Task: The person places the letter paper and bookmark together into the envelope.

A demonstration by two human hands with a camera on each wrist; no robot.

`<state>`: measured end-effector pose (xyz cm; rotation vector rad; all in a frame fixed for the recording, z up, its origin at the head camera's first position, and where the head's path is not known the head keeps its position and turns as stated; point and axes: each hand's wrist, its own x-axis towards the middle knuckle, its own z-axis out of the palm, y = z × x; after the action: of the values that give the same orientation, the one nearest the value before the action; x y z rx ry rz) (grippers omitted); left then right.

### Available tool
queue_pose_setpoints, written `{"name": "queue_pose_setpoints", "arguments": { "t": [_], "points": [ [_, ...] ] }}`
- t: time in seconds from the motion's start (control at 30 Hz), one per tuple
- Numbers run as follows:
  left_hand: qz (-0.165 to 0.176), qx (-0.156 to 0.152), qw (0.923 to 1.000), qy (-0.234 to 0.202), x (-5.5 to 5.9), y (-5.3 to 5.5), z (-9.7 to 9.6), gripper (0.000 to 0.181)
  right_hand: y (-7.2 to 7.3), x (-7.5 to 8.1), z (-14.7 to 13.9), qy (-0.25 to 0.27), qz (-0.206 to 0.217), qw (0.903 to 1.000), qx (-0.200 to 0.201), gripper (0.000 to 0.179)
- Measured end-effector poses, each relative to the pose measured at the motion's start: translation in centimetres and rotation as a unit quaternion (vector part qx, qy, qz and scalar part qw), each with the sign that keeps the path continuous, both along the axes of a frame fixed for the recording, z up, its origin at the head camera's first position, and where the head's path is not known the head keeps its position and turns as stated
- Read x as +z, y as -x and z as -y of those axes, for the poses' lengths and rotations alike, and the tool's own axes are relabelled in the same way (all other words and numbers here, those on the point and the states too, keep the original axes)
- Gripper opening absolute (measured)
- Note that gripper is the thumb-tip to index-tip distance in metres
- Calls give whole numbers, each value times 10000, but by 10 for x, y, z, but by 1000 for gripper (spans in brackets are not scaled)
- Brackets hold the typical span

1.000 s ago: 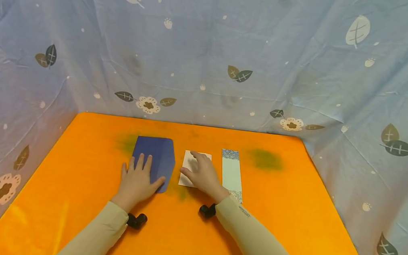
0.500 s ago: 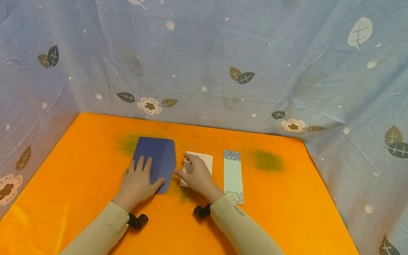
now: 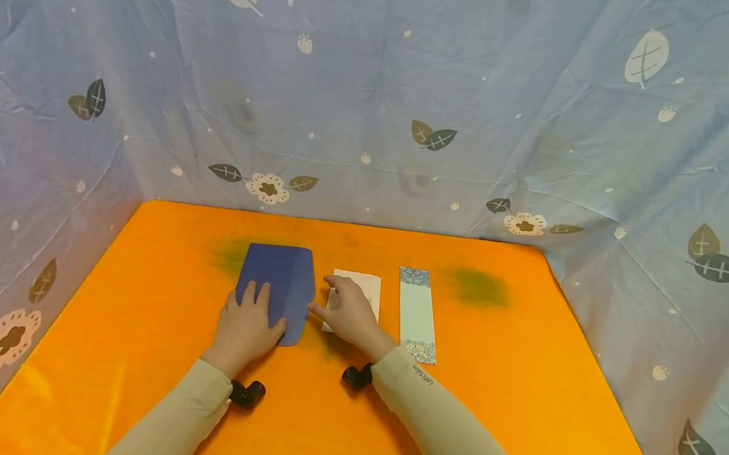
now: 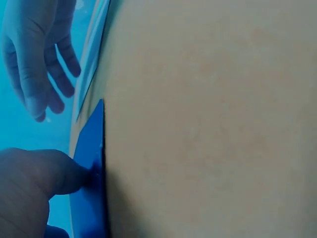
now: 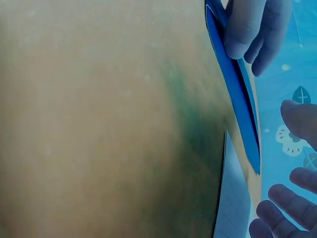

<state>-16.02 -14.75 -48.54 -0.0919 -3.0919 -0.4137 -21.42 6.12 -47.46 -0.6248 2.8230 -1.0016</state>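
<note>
- While the blue envelope lies flat beneath the left hand, that hand rests spread on it, unclenched.
- Right hand hovers just beside the envelope's edge, fingers loose, grasping nothing.
- Under right hand: white card, partly hidden.
- Right of that hand: lace-patterned strip.

We note left sleeve pale beige; right sleeve matching, small dark lettering — black rounded fittings at both wrists.

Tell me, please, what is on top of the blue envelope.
The left hand rests on the envelope, and no other thing shows there. Anything inside or beneath is covered.
</note>
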Motion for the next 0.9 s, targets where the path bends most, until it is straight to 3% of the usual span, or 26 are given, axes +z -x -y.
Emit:
{"name": "queue_pose_setpoints", "arguments": {
  "t": [0.37,0.9],
  "points": [
    [140,-77,9998,-120,5,-3,-2,79,-2,-6,7,-247,-75,9991,333,65],
    [-223,-180,9989,-358,6,-10,-7,76,-8,-10,21,-743,-349,9944,673,57]
  ]
}}
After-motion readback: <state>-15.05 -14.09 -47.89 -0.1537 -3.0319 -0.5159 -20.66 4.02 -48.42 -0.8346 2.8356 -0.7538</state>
